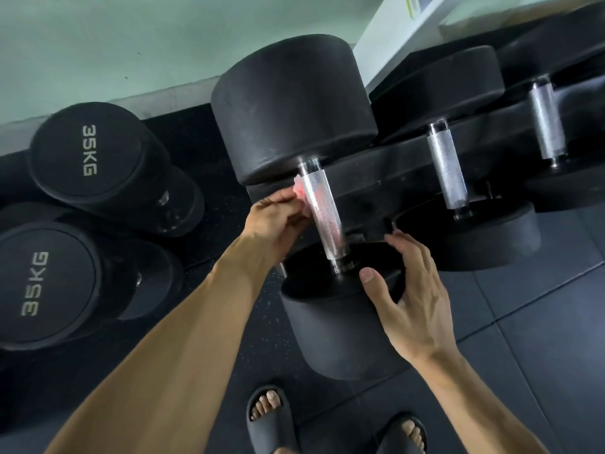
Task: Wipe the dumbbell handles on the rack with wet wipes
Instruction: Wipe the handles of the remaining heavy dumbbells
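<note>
A large black dumbbell lies on the rack [402,178], its knurled silver handle [324,211] running between two round heads. My left hand [278,221] pinches a crumpled pinkish wet wipe [302,191] against the upper left side of that handle. My right hand [409,290] rests with relaxed, spread fingers on the rim of the near head [327,329], thumb close to the handle's lower collar. Further right on the rack lie two more dumbbells with silver handles [447,168] [545,122].
Two black 35KG dumbbells [95,165] [49,283] sit on the dark rubber floor at the left. A pale green wall runs behind. My feet in dark slides [268,421] stand on grey floor tiles below the rack.
</note>
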A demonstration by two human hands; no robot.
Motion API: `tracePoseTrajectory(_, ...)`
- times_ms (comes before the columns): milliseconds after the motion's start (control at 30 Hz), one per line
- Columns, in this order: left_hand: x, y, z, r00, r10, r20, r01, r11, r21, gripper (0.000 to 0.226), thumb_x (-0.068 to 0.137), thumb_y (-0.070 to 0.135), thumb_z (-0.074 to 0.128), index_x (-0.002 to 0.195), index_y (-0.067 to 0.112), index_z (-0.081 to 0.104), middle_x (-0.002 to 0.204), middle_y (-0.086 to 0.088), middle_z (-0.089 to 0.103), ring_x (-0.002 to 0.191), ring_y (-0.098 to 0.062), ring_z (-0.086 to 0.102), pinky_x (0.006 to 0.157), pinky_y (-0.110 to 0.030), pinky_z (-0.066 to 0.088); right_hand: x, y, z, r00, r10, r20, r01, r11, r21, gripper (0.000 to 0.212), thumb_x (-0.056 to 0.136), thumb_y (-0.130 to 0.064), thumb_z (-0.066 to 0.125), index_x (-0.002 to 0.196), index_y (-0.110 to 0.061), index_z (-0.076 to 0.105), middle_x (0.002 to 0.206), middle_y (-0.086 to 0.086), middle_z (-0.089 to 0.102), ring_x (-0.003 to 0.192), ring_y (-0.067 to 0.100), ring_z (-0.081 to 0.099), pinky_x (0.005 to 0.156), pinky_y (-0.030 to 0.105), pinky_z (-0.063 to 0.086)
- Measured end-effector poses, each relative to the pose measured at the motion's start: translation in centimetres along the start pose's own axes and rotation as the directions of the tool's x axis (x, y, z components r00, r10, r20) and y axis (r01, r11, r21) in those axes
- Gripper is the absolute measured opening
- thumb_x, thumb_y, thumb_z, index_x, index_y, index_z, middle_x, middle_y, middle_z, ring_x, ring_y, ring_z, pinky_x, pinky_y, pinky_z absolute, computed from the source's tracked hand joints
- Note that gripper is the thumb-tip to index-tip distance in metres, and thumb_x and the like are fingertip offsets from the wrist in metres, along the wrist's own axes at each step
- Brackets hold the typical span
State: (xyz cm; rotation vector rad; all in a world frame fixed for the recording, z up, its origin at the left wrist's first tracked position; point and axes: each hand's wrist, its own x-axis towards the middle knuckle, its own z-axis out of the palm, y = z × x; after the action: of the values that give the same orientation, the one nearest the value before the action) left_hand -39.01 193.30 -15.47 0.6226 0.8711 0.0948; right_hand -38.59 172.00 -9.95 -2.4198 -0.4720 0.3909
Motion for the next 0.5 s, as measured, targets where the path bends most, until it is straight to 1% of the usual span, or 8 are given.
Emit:
tracePoseTrajectory(67,0.9,0.5,0.7,0.999,0.012,-0.045,-0.016,0.996,-0.085,0.031,0.088,-0.018,0.049,0.091,0.005,0.070,0.080,-0.012,0.067,0.066,-0.019,0.058,0.068,-0.031,0.060,0.0,0.1,0.0,1.000,0.004,-0.002,-0.004,1.000,0.004,0.073,0.077,-0.069,0.042,0.134,-0.025,0.051,0.143,-0.013,0.045,0.136,0.011,0.041,0.096,0.029,0.035)
tracePoseTrajectory(100,1.0,0.5,0.9,0.998,0.019,-0.056,-0.024,0.995,-0.093,0.032,0.088,-0.018,0.049,0.091,0.005,0.071,0.082,-0.011,0.068,0.069,-0.019,0.060,0.067,-0.029,0.060,0.0,0.2,-0.1,1.000,0.003,-0.003,-0.003,1.000,0.004,0.072,0.077,-0.069,0.042,0.133,-0.025,0.052,0.140,-0.015,0.045,0.135,0.012,0.042,0.095,0.028,0.035)
tracePoseTrajectory(200,0.1,-0.1,0.7,0.999,0.047,-0.011,-0.046,0.998,0.040,0.034,0.084,-0.024,0.050,0.093,0.002,0.070,0.078,-0.007,0.073,0.067,-0.016,0.069,0.068,-0.027,0.059,0.0,0.4,0.0,1.000,-0.015,-0.018,0.015,1.000,-0.004,0.069,0.079,-0.070,0.042,0.129,-0.025,0.054,0.134,-0.020,0.044,0.132,0.011,0.044,0.093,0.024,0.036)
tracePoseTrajectory(300,0.0,0.2,0.3,0.992,0.129,-0.006,-0.124,0.966,0.228,0.034,0.082,-0.026,0.055,0.088,0.004,0.071,0.077,-0.005,0.074,0.069,-0.014,0.070,0.068,-0.026,0.058,0.0,0.5,0.0,1.000,-0.014,-0.022,0.014,1.000,-0.001,0.066,0.079,-0.069,0.043,0.126,-0.024,0.056,0.130,-0.022,0.044,0.131,0.008,0.044,0.091,0.008,0.029)
tracePoseTrajectory(367,1.0,0.8,0.7,0.983,0.177,-0.041,-0.165,0.964,0.210,0.037,0.081,-0.025,0.056,0.078,0.007,0.073,0.077,-0.005,0.074,0.070,-0.016,0.069,0.068,-0.028,0.058,0.0,0.6,0.0,1.000,-0.008,-0.026,0.008,1.000,-0.002,0.065,0.079,-0.068,0.043,0.125,-0.023,0.057,0.128,-0.023,0.045,0.130,0.006,0.044,0.090,0.005,0.027)
tracePoseTrajectory(433,1.2,0.7,1.0,0.986,0.155,-0.061,-0.146,0.980,0.134,0.035,0.081,-0.025,0.056,0.076,0.007,0.072,0.076,-0.005,0.074,0.071,-0.018,0.069,0.068,-0.029,0.059,0.0,0.6,0.1,1.000,-0.006,-0.026,0.006,1.000,-0.002,0.065,0.080,-0.069,0.043,0.124,-0.023,0.057,0.127,-0.025,0.044,0.128,0.006,0.045,0.089,0.006,0.028)
tracePoseTrajectory(467,0.9,0.4,0.9,0.989,0.140,-0.052,-0.131,0.979,0.154,0.034,0.081,-0.024,0.057,0.078,0.007,0.071,0.075,-0.004,0.074,0.073,-0.017,0.070,0.070,-0.028,0.060,0.0,0.6,0.1,1.000,-0.005,-0.028,0.005,1.000,-0.001,0.066,0.080,-0.069,0.042,0.125,-0.023,0.057,0.127,-0.025,0.044,0.128,0.007,0.045,0.089,0.007,0.029)
tracePoseTrajectory(500,0.5,0.0,0.6,0.992,0.125,-0.026,-0.116,0.966,0.233,0.035,0.082,-0.025,0.056,0.078,0.007,0.071,0.074,-0.002,0.074,0.073,-0.017,0.071,0.071,-0.028,0.060,0.0,0.6,0.1,1.000,-0.001,-0.028,0.001,1.000,0.000,0.066,0.080,-0.070,0.042,0.125,-0.024,0.056,0.129,-0.024,0.045,0.129,0.007,0.045,0.089,0.008,0.030)
